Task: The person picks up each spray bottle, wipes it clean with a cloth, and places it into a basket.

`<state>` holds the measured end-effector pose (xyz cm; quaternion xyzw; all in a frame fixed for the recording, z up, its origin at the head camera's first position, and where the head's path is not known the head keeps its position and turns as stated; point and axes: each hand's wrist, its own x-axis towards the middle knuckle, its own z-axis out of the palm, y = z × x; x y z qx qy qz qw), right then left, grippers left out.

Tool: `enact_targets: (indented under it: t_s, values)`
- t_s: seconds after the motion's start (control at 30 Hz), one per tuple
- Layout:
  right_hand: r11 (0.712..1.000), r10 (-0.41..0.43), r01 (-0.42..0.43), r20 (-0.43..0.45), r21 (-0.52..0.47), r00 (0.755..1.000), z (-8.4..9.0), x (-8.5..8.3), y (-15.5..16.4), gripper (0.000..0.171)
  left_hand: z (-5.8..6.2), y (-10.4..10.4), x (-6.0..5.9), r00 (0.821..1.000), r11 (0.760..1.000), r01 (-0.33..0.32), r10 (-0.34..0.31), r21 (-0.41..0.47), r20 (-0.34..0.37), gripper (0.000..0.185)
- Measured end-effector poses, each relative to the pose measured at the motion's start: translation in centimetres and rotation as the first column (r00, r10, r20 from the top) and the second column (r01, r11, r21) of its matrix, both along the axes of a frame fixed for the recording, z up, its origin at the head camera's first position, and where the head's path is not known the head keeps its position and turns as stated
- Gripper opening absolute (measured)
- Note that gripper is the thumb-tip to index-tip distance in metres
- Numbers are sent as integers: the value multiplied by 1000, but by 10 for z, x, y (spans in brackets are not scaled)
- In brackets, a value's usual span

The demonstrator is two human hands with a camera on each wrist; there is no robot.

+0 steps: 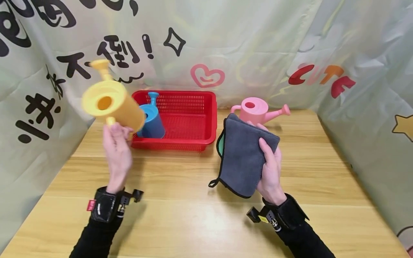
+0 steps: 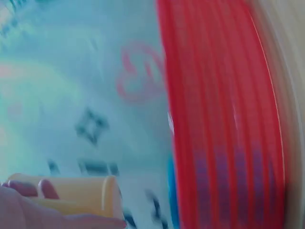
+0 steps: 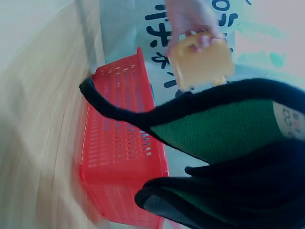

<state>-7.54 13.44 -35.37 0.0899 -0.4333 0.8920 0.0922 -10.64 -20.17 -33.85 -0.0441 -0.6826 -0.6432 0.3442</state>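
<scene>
Curling round the handle of a yellow watering can [image 1: 111,104], the left hand's fingers [image 1: 117,136] hold it tilted in the air in front of the red basket [image 1: 190,120], while the right hand [image 1: 271,172] pinches a folded grey cloth [image 1: 243,157] upright above the worktop [image 1: 193,215]. Judging by this, the blue can [image 1: 151,122] in the basket is finished, the yellow one awaits wiping, and the pink can [image 1: 258,109] behind the cloth remains.

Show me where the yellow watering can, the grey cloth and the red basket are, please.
yellow watering can [image 1: 120,107], head view, on its side wall.
grey cloth [image 1: 243,157], head view, on the middle of its grey face.
red basket [image 1: 193,94], head view, on its back rim.
</scene>
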Motion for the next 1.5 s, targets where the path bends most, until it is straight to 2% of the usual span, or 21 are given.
enact_targets:
  t_s: [0.07, 0.1, 0.13, 0.2, 0.23, 0.3, 0.33, 0.4, 0.47, 0.5, 0.6, 0.67, 0.73, 0.83, 0.9, 1.0, 1.1, 1.2, 1.4, 1.43, 1.5]
  values:
    - [999, -49, 49, 3, -5, 999, 0, -1, -3, 37, 1, 19, 7, 991, 990, 136, -137, 18, 4, 23]
    - [997, -73, 73, -4, -8, 997, 0, -2, -4, 38, 0, 28, 10, 977, 977, 211, -211, 32, 7, 25]
    - [995, -101, 100, -15, -6, 995, 0, -3, -6, 39, -1, 37, 13, 957, 957, 288, -289, 45, 10, 27]
    - [990, -140, 139, -43, -22, 989, 0, -6, -11, 41, -4, 56, 18, 902, 901, 430, -432, 66, 17, 28]
    - [987, -158, 156, -62, -32, 986, 0, -8, -14, 42, -6, 64, 20, 866, 864, 498, -500, 73, 17, 28]
    - [982, -189, 186, -119, -36, 975, 0, -14, -19, 41, -10, 81, 23, 769, 766, 635, -639, 101, 14, 28]
    - [979, -202, 199, -151, -36, 968, 0, -17, -22, 40, -12, 90, 25, 717, 715, 691, -696, 108, 19, 28]
    - [973, -229, 232, -229, -12, 946, 1, -24, -26, 39, -15, 104, 27, 630, 630, 769, -776, 108, 32, 29]
    - [953, -260, 296, -333, 60, 906, 1, -30, -29, 38, -17, 115, 29, 571, 573, 814, -820, 98, 49, 34]
    - [938, -270, 330, -378, 102, 885, 1, -32, -30, 39, -17, 119, 30, 552, 555, 826, -832, 95, 61, 38]
    - [866, -299, 439, -456, 241, 839, 2, -36, -30, 42, -15, 128, 31, 530, 539, 838, -842, 88, 103, 50]
    - [832, -298, 450, -423, 324, 856, 2, -37, -29, 45, -13, 131, 31, 531, 544, 836, -836, 75, 141, 53]
    - [844, -276, 390, -324, 368, 905, 3, -40, -27, 46, -11, 133, 30, 547, 563, 826, -815, 35, 190, 51]
    - [901, -223, 254, -127, 351, 967, 3, -43, -24, 40, -9, 134, 29, 572, 583, 812, -780, -38, 256, 44]
    - [934, -186, 189, -39, 304, 982, 3, -44, -22, 33, -8, 135, 28, 584, 588, 805, -761, -82, 281, 42]
    - [944, -185, 182, -15, 276, 983, 3, -43, -21, 28, -5, 135, 27, 578, 573, 812, -763, -111, 291, 43]
    - [935, -230, 238, -61, 263, 971, 4, -38, -22, 31, -3, 135, 27, 568, 554, 822, -771, -137, 289, 43]
    - [915, -297, 321, -131, 244, 946, 4, -31, -27, 36, 1, 137, 28, 551, 533, 834, -786, -144, 281, 41]
    - [846, -393, 474, -315, 245, 864, 1, -27, -37, 40, 0, 143, 28, 540, 529, 840, -798, -117, 266, 50]
    - [840, -391, 486, -352, 241, 850, 0, -28, -39, 41, -2, 143, 28, 530, 526, 845, -806, -92, 264, 53]
    - [815, -378, 515, -430, 266, 820, -1, -30, -41, 42, -6, 143, 25, 488, 503, 864, -835, -8, 256, 57]
